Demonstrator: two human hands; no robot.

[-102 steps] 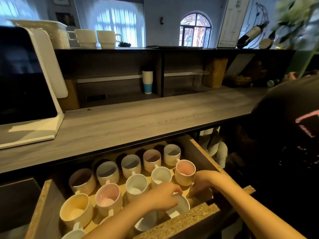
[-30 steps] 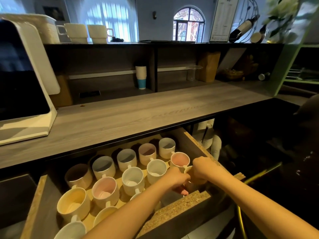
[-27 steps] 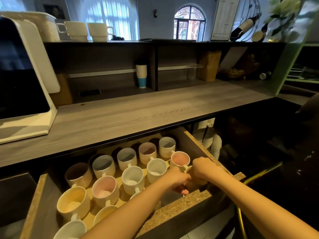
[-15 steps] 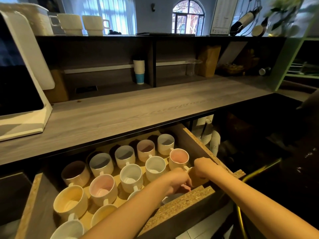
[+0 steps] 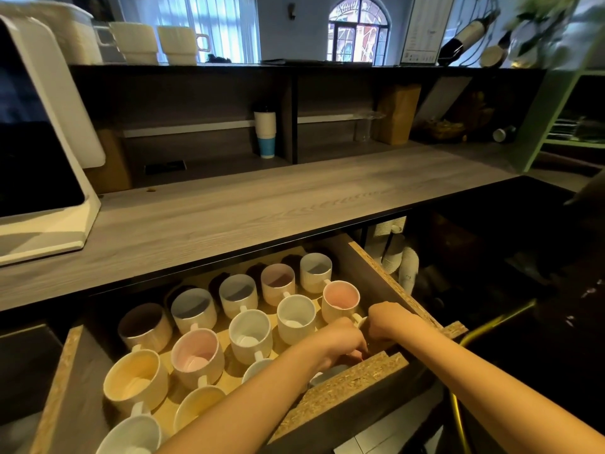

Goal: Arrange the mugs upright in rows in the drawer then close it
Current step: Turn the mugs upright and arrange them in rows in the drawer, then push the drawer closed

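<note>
- Twelve or so mugs [image 5: 250,335] stand upright in the open drawer [image 5: 340,386], set in slanting rows that run from near left to far right, each with its mouth up and most handles pointing toward the near side.
- The far row holds pale mugs in shadow under the counter [image 5: 262,204]; the row nearer has a yellow-lined mug [image 5: 136,380], a pink-lined mug [image 5: 197,355], two white ones, and another pink-lined mug at the right end [image 5: 340,301].
- More mugs sit along the near left edge, partly cut off by the frame and by the forearm.
- The left hand [image 5: 340,342] reaches down into the near right corner of the drawer, fingers curled over something low behind the chipboard front; what it grips is hidden, so I cannot tell whether it holds a mug.
- The right hand [image 5: 391,322] is just beside it, knuckles up and fingers bent, close to the handle of the right-end pink-lined mug; contact with that handle cannot be made out.
- A grey mug rim [image 5: 327,376] shows just below the left hand, against the drawer front.
- On the counter's left stands a white-framed screen [image 5: 39,152].
- A stack of paper cups [image 5: 265,134] sits in the shelf unit behind the counter, and two cream mugs [image 5: 157,44] rest on top of that unit.
</note>
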